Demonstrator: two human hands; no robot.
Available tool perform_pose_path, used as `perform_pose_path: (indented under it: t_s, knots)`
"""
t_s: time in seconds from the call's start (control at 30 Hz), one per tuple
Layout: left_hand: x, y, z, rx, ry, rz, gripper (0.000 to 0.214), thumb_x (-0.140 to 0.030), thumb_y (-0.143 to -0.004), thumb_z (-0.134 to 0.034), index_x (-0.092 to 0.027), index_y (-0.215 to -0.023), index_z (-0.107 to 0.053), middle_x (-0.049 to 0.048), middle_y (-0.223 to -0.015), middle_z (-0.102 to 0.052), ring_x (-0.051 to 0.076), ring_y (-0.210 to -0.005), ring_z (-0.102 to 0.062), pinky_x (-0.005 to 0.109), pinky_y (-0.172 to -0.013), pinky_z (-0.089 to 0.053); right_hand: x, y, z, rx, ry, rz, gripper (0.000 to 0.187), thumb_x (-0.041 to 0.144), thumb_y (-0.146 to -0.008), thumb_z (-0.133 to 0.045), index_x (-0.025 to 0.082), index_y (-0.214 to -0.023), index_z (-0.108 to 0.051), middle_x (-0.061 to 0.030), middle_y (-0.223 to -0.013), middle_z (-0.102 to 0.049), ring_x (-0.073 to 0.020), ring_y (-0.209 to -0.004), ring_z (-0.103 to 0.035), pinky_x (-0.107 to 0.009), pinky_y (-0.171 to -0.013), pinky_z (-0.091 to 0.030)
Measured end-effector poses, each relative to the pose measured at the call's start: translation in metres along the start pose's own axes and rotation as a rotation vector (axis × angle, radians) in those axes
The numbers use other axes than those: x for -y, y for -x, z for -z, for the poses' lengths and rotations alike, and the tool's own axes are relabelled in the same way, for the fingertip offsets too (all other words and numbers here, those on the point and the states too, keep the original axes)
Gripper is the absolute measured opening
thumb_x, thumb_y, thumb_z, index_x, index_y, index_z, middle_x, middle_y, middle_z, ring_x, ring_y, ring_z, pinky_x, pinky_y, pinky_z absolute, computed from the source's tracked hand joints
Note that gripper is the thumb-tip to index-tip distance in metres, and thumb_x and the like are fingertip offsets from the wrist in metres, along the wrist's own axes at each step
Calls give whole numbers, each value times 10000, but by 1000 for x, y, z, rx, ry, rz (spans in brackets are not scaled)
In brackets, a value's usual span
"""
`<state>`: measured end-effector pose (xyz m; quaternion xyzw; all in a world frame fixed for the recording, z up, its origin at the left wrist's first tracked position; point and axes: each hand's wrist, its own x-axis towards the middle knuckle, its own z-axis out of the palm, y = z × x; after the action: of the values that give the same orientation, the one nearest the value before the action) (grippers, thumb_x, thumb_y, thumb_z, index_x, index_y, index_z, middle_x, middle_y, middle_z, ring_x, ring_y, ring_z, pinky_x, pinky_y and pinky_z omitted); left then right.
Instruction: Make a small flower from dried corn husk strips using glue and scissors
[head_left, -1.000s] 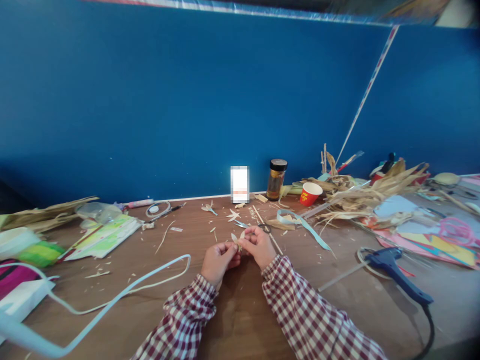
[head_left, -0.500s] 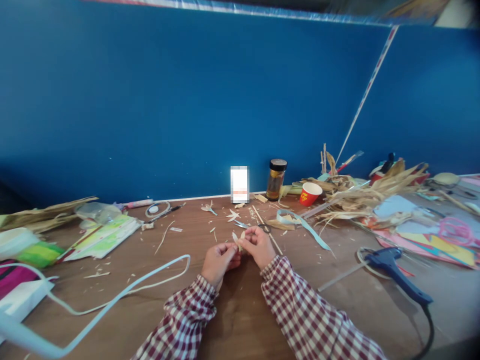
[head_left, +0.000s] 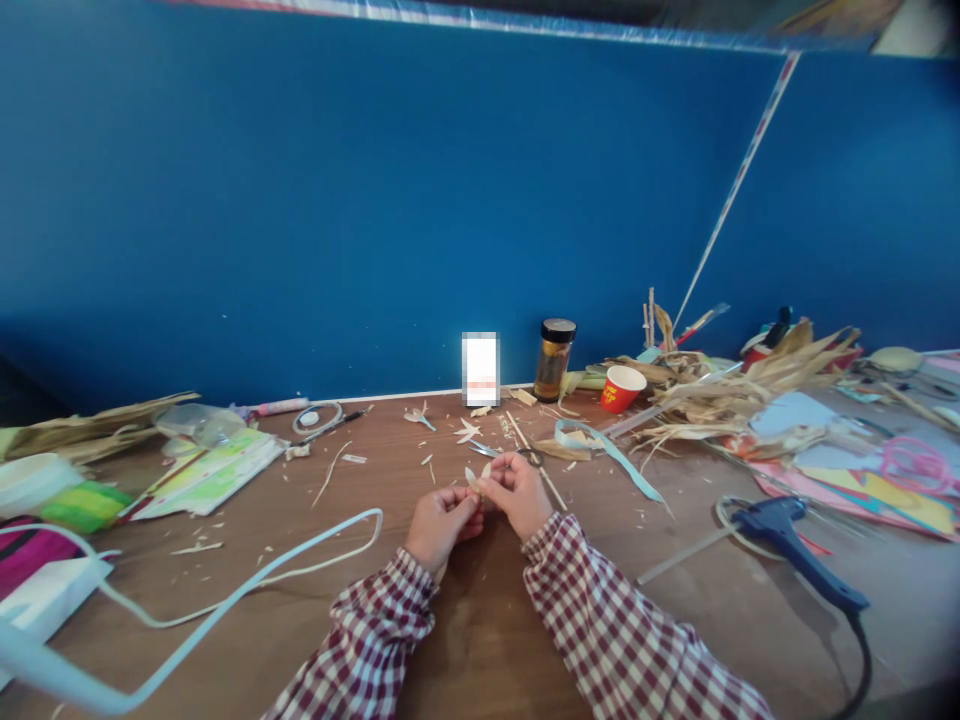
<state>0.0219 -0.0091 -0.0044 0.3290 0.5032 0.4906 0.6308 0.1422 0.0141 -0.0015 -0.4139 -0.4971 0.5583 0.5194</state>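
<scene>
Left hand (head_left: 442, 524) and right hand (head_left: 519, 494): fingers clamped on a small, pale, petal-tipped, husk-like piece (head_left: 471, 478); tearing possible if pulled unevenly.

The brown table (head_left: 480, 650) carries a blue glue gun (head_left: 806, 556), a red paper cup (head_left: 619, 394), a dark-lidded jar (head_left: 553, 368), pale scraps (head_left: 469, 431) and what look like dried husks (head_left: 97, 428).

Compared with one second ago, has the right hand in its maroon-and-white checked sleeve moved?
No, not visibly. The right hand keeps its place, nearer than and left of the red paper cup.
</scene>
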Motion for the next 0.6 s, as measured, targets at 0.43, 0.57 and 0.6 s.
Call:
perform_pose_path:
  t_s: [0.43, 0.57, 0.6]
  knots:
    - [1, -2, 3, -40, 16, -50, 223, -279, -558, -714, -104, -656, -617, 22, -562, -618, 86, -491, -562, 182, -484, -481, 3, 0, 1, 70, 0, -37, 318, 314, -619, -658, 172, -849, -490, 0, -692, -624, -99, -521, -543, -202, -443, -396]
    - [1, -2, 2, -58, -12, -62, 216, -269, -553, -716, -106, -653, -616, 22, -553, -619, 91, -482, -564, 189, -477, -483, 4, 1, 1, 72, 14, 3, 311, 287, -597, -678, 172, -818, -493, 9, -671, -615, -119, -588, -573, -243, -557, -448]
    - [2, -2, 2, -51, -21, -62, 214, -268, -553, -716, -107, -654, -617, 22, -551, -620, 93, -483, -565, 193, -479, -486, 4, 1, 1, 66, 25, 8, 302, 281, -598, -677, 173, -811, -491, 15, -657, -608, -118, -583, -570, -247, -564, -449]
